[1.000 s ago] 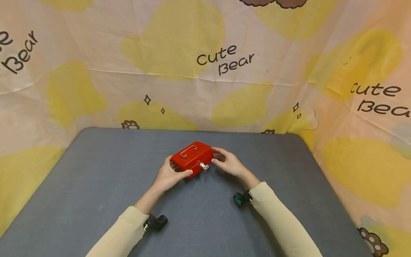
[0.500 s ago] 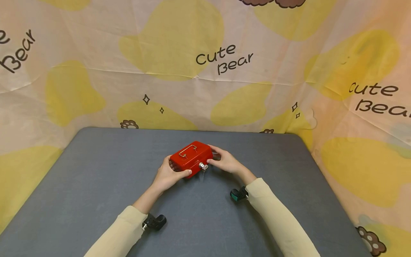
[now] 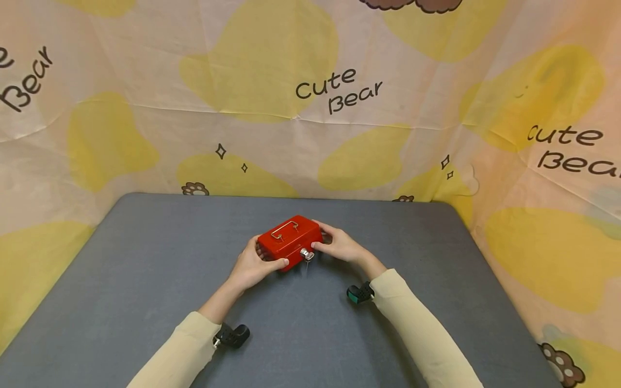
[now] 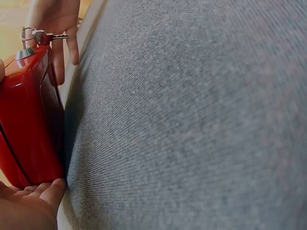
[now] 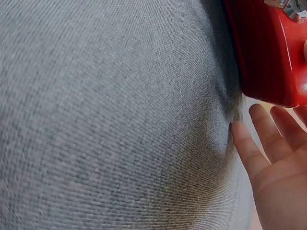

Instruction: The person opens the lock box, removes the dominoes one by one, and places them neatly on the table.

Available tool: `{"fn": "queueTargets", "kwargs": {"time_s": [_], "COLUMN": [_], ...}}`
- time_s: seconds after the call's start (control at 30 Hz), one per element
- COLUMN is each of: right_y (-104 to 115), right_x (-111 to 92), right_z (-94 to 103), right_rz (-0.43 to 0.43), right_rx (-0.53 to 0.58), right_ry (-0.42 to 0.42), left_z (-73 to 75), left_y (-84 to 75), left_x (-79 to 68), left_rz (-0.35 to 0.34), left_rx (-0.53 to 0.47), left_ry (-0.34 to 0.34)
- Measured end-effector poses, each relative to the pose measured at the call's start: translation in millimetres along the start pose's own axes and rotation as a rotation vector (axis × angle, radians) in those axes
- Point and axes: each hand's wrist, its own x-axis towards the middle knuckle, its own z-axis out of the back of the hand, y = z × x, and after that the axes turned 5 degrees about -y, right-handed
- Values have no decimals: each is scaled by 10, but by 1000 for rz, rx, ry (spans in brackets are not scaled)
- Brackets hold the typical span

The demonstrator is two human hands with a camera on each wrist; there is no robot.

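Glossy red rectangular metal box [image 3: 291, 241], long axis slanting near-left to far-right, keyed silver lock [image 3: 304, 253] facing near-right, thin metal handle [image 3: 282, 228] on top, lay between left hand [image 3: 250, 266], spread wide and gripping one end, and right hand [image 3: 342, 246], holding the other, lower fingers [image 5: 247, 147] splayed.

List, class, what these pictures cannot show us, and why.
Head view: the inside of the red box, hidden by its closed lid.
Head view: the box's back, hidden by the box itself.
Left wrist view: box and left hand, partly cut off by the left edge.
Right wrist view: lock and right hand, partly cut off by the right edge.
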Motion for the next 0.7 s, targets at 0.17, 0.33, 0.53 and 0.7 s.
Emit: {"fn": "queueTargets", "kwargs": {"time_s": [0.17,0.33,0.53,0.7], "right_y": [16,-24,-5,35], "right_x": [-33,-50,-98,-172], "right_z": [-3,-10,2,11], "right_rz": [11,25,31,23], "right_rx": [0,0,-50,-78], "right_ry": [14,2,-12,-30], "left_z": [10,14,3,-4], "left_y": [-3,-19,-13,-19], "left_x": [0,-16,-20,-33], "left_rz": [-13,-27,-26,-43], "left_rx": [12,22,15,46], "left_ry": [7,16,36,53]}}
